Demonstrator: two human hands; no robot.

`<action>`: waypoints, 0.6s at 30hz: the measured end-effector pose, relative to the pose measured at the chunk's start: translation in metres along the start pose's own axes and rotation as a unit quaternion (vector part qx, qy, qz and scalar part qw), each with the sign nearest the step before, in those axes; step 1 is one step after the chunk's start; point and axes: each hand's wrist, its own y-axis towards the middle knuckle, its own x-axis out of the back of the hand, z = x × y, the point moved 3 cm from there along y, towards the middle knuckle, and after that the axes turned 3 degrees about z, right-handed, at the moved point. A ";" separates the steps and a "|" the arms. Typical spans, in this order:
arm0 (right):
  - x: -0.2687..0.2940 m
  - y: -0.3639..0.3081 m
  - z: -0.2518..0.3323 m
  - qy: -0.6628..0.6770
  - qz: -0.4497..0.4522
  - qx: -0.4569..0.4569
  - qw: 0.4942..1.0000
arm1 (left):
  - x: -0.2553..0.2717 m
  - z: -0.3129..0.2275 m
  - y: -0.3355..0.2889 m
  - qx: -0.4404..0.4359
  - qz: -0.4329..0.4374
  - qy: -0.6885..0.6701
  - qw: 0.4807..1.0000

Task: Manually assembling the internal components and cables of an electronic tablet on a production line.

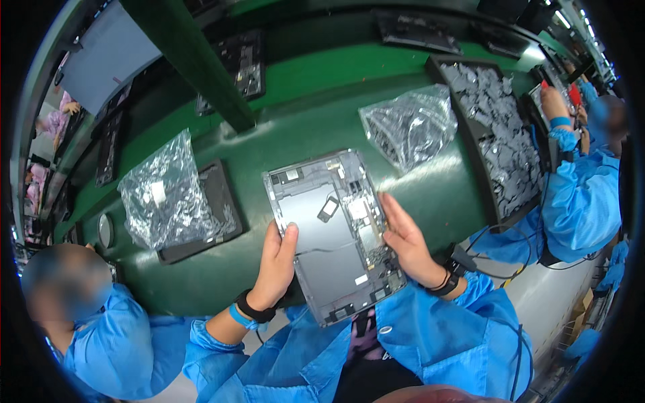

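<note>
An opened tablet housing point(316, 235) with a bare circuit board along its right side is held tilted in front of me. My left hand point(275, 265) grips its left edge, thumb on the rim. At the opposite edge my right hand point(408, 243) is closed on the housing, fingers along the side and thumb towards the board. On the grey inner plate lies a small black-framed part point(328, 209) with a pale centre. A thin dark cable runs across the plate below it. The underside of the housing is hidden.
A clear plastic bag point(161, 201) lies on a black tray point(218, 208) at left. Another clear bag point(410, 127) rests beyond the housing. A dark bin point(500, 134) of grey pieces stands at right. A green post point(195, 67) rises behind. Co-workers in blue sit either side.
</note>
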 end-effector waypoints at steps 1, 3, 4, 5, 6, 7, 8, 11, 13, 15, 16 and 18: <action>-0.002 0.000 0.002 0.020 -0.009 0.009 1.000 | -0.001 -0.002 0.004 -0.010 -0.001 -0.015 1.000; 0.000 -0.001 0.017 0.034 -0.038 0.014 0.999 | -0.006 -0.013 0.018 -0.023 0.004 -0.034 0.999; 0.001 0.003 0.029 0.029 -0.037 0.023 0.999 | -0.008 -0.020 0.027 -0.032 0.003 -0.051 0.998; 0.002 0.006 0.039 0.026 -0.041 -0.022 0.999 | -0.008 -0.026 0.035 -0.039 0.000 -0.068 0.997; 0.005 0.011 0.046 0.023 -0.044 -0.068 0.996 | -0.007 -0.031 0.047 -0.037 0.003 -0.090 0.995; 0.008 0.018 0.051 0.043 -0.019 -0.089 0.995 | -0.008 -0.037 0.061 -0.042 0.007 -0.091 0.995; 0.012 0.030 0.058 0.040 -0.046 -0.075 0.995 | -0.010 -0.041 0.075 -0.039 0.000 -0.125 0.991; 0.026 0.080 0.079 0.016 -0.072 -0.007 0.997 | -0.011 -0.040 0.119 -0.088 0.005 -0.179 0.980; 0.040 0.125 0.092 0.008 -0.082 -0.005 0.997 | -0.019 -0.050 0.123 -0.092 -0.027 -0.091 0.991; 0.049 0.181 0.107 -0.006 -0.041 -0.027 0.999 | -0.025 -0.033 0.125 -0.175 -0.036 0.078 0.981; 0.065 0.210 0.106 -0.001 -0.051 -0.023 0.998 | -0.034 -0.033 0.122 -0.252 -0.032 0.242 0.936; 0.094 0.274 0.093 -0.038 -0.056 -0.023 0.997 | -0.053 -0.022 0.108 -0.211 0.068 0.564 0.795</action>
